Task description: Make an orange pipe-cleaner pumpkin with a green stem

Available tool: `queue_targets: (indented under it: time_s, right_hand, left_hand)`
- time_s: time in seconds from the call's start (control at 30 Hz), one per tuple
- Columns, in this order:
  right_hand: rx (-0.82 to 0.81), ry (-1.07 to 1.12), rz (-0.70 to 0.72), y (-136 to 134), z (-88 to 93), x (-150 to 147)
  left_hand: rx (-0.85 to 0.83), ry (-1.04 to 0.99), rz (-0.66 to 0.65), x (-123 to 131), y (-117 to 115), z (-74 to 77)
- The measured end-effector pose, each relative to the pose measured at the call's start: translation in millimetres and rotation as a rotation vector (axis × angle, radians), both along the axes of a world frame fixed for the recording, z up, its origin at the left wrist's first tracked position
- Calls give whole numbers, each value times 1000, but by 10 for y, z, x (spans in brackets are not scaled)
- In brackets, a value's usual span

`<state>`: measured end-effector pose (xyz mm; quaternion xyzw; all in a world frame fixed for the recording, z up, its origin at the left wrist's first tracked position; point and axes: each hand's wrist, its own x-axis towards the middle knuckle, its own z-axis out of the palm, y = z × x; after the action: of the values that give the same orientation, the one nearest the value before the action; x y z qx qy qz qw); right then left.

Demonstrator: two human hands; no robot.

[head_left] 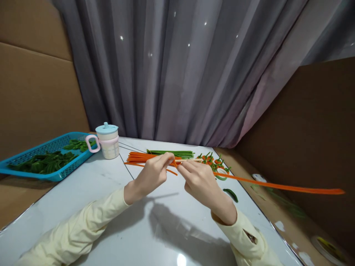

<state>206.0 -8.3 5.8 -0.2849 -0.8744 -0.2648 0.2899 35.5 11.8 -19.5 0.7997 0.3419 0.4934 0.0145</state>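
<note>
My left hand and my right hand meet above the white table, fingers pinched closed. Between them a fuzzy orange pipe cleaner is bent at a thin pale stick; its long tail sticks out far to the right past my right hand. The left fingertips pinch the orange piece by the stick's left end. My right fingers grip it too, partly hiding the stick. Behind my hands lie a bundle of orange pipe cleaners and a bundle of green pipe cleaners. One loose orange strand rests in front.
Small orange-and-green pieces and a tape roll lie behind my right hand, with a green leaf-like piece nearer. A lidded cup and a blue basket of green leaf-like pieces stand left. Cardboard walls flank the table.
</note>
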Motion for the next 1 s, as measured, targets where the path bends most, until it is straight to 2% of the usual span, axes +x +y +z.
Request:
queue_targets:
  time_s: [0.07, 0.17, 0.33, 0.43, 0.5, 0.6, 0.67, 0.73, 0.83, 0.9, 1.0]
  right_hand:
    - [88, -126, 43, 14, 30, 47]
    - [72, -165, 106, 75, 57, 122]
    - [-233, -9, 369, 193, 43, 219]
    - [-399, 158, 507, 201, 10, 227]
    - [-436, 276, 542, 175, -18, 197]
    - [-389, 433, 517, 117, -67, 117]
    - [-280, 488, 469, 88, -104, 68]
    - [-118, 491, 384, 77, -148, 36]
    - [61, 421, 235, 81, -215, 13]
    - [85, 378, 186, 86, -258, -2]
    - [83, 378, 116, 79, -316, -45]
  left_hand:
    - [-120, 57, -22, -18, -24, 56]
    - [-393, 127, -111, -58, -53, 144]
    - [-836, 75, -448, -138, -37, 235]
    - [-986, -22, -642, -168, -16, 236]
    - [-1059, -118, -742, -167, -9, 217]
    - [-1171, -369, -884, -135, -18, 183]
    - [-1235, -561, -945, -96, -37, 170]
    - [-1268, -719, -951, -52, -62, 168]
    - [-1247, -881, -874, 10, -98, 158]
    - [-1181, -895, -793, 43, -115, 134]
    - [-972, -774, -652, 73, -129, 80]
